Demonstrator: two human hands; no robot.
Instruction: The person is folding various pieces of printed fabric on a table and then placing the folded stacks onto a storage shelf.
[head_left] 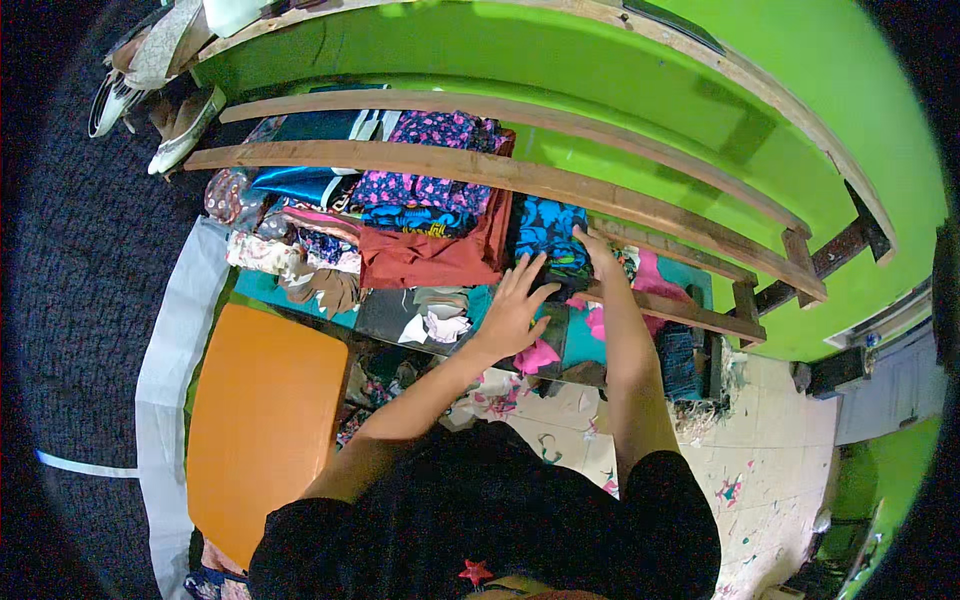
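Note:
A folded blue and black patterned cloth [553,222] lies on the wooden rack between my two hands. My left hand [512,312] is at its near left edge, fingers stretched out and spread, their tips touching the fabric. Along the cloth's right side rests my right hand [598,254], its fingers extended against the edge and partly hidden. Just left of the cloth is a stack with a rust-red fabric [430,258] at the front and a folded navy cloth with pink flowers [425,188] farther back.
Wooden rails [640,205] cross above the fabrics. An orange board or tabletop [265,420] stands at the left. White shoes [188,130] sit at the upper left. Pink scraps [537,357] hang near my left hand, and more litter the tiled floor [765,440]. A green wall [880,130] rises behind.

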